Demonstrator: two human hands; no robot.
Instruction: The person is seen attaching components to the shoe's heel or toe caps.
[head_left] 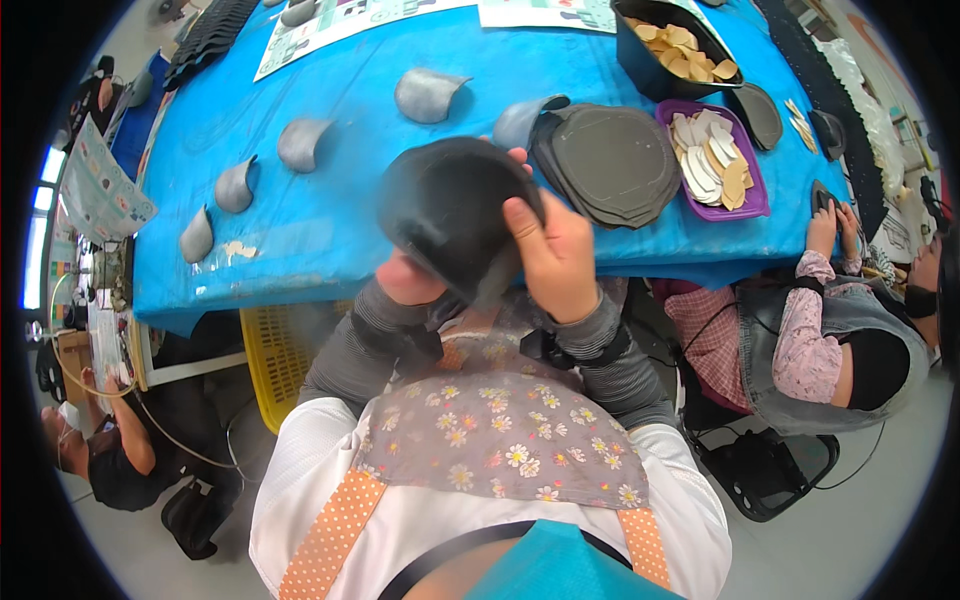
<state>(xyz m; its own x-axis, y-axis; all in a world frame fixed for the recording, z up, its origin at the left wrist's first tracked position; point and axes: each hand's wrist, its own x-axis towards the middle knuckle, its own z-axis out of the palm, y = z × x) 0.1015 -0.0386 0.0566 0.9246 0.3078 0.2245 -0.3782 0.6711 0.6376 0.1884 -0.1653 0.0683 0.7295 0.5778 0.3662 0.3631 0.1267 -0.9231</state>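
In front of me, above the table's near edge, I hold a smooth black domed piece (455, 205) with both hands. My right hand (556, 260) grips its right side, thumb pressed flat on the outer face and the other fingers partly hidden behind. My left hand (408, 278) is closed at its lower left edge, with most of the fingers out of sight under it. Just behind it lies a curved grey metal shell (522, 122). Next to that is a stack of flat dark rounded sheets (612, 165).
On the blue-covered table (340, 220) lie several more curved metal shells (430, 95). A purple basket (735, 212) and a black bin (640, 70) hold pale cut pieces. A yellow crate (275, 365) stands below. A co-worker (835, 340) sits at the right; another person (110, 450) is far left.
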